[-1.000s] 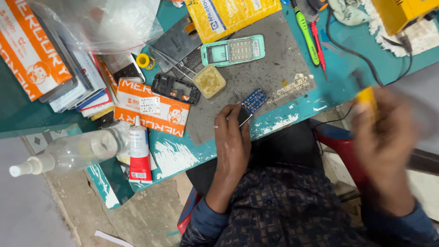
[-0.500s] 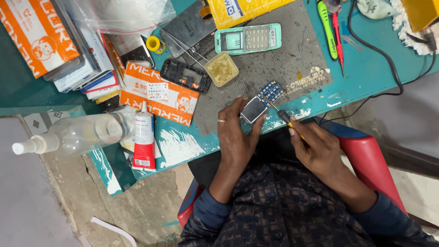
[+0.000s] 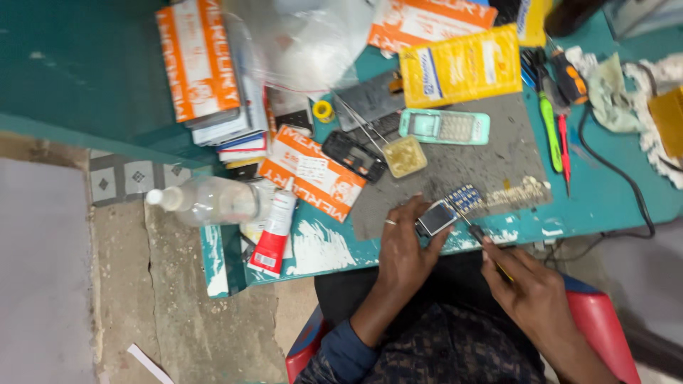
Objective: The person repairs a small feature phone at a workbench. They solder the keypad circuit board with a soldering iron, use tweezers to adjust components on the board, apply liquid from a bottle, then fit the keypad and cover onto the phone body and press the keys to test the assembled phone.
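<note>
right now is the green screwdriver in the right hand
No: the green screwdriver lies on the bench by the red one, while the right hand holds a thin dark-tipped tool against the small phone.

The worn teal-painted workbench (image 3: 605, 203) has chipped paint showing white patches along its front edge. A grey rectangular work mat (image 3: 491, 167) lies on its top. Left of the bench, a dark teal painted wall panel (image 3: 78, 64) meets a strip of grey patterned floor tiles (image 3: 121, 181). Below lies a cracked bare concrete floor (image 3: 178, 320). A red plastic seat (image 3: 605, 327) stands before the bench. Lighting is even.
</note>
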A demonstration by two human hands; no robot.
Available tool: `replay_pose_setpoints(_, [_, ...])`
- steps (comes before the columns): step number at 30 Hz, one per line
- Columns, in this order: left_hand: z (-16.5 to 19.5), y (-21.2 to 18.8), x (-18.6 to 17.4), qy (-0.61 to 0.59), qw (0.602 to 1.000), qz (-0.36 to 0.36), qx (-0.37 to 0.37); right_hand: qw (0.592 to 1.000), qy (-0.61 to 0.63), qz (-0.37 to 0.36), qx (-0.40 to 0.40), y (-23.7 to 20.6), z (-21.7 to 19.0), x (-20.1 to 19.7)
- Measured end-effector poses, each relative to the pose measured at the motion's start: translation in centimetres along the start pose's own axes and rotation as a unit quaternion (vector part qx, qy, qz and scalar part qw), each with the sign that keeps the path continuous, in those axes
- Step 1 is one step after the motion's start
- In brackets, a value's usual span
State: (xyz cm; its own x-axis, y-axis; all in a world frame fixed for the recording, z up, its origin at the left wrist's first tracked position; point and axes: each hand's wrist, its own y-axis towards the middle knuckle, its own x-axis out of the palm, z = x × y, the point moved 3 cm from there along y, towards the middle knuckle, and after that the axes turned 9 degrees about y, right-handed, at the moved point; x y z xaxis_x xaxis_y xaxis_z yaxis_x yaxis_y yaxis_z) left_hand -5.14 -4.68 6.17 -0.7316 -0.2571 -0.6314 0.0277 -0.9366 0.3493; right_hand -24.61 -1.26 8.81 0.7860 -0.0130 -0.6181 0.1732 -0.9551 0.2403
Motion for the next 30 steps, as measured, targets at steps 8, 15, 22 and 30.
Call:
replay_pose_setpoints(8, [-0.36, -0.07, -0.01, -0.008, 1.000, -0.009, 0.003, 0.999, -0.032, -0.021, 0.029, -0.09, 0.86, -0.07])
replay_pose_setpoints(15, [-0.01, 0.08, -0.48, -0.012, 1.000, -0.004, 0.017, 0.999, -0.034, -0.020, 0.014, -0.02, 0.51, -0.07])
replay_pose_setpoints(22, [0.06, 0.13, -0.52, -0.009, 1.000, -0.002, 0.018, 0.999, -0.039, -0.009, -0.007, 0.17, 0.24, -0.16])
replay_pose_setpoints(30, [0.05, 0.35, -0.67, -0.023, 1.000, -0.002, -0.003, 0.998, -0.054, 0.006, -0.015, 0.23, 0.35, -0.29])
